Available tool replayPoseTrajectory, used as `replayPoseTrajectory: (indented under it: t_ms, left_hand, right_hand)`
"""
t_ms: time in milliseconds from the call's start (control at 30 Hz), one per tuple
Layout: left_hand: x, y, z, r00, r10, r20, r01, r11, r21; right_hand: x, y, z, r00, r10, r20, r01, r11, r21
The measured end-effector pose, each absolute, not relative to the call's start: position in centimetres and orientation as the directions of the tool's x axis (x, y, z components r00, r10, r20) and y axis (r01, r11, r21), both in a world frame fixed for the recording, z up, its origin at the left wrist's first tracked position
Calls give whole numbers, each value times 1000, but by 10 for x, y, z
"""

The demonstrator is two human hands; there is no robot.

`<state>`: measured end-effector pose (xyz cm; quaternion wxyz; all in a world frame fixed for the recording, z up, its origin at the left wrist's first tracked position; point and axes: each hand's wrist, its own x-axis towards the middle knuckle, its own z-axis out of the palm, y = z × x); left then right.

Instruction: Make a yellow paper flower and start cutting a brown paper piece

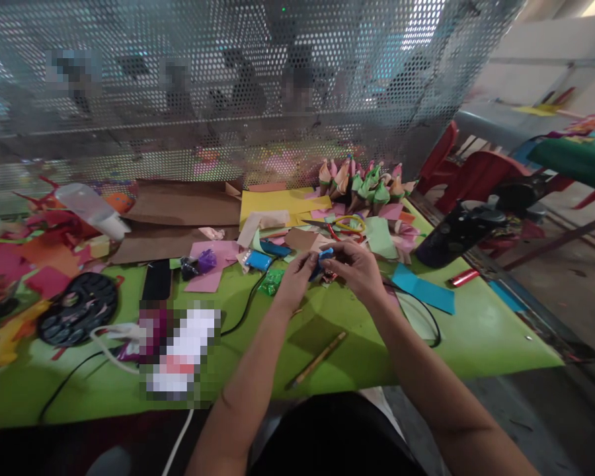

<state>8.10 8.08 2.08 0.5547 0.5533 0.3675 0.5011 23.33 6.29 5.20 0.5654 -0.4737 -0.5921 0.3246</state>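
Both my hands meet above the green table point(476, 337), pinching a small blue paper piece point(324, 255) between them. My left hand point(297, 276) grips it from the left with curled fingers. My right hand point(353, 266) closes over it from the right and partly hides it. A pencil point(320, 359) lies on the table just below my forearms. Scissors with red and yellow handles point(344, 228) rest just beyond my hands.
Coloured paper sheets and scraps cover the far table, with a row of folded paper cones point(364, 185) at the back. A black phone point(157, 280), a round black palette point(78, 309) and cables lie at left. A black bottle point(456, 231) lies at right. A perforated metal screen point(228, 99) stands behind.
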Motion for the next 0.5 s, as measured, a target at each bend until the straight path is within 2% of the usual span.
replayPoseTrajectory:
  t_ms: [167,333,500]
  left_hand:
    - [77,82,26,184,950,251,3,-256,967]
    - [76,79,32,150,919,364,200,-388,899]
    - [76,76,33,155,885,440,297,-466,833]
  right_hand:
    - [236,63,50,92,951,296,108,286,-952]
    - [236,63,49,155,927,341,160,318,-935]
    - [237,63,47,154,940,305,154,282,-947]
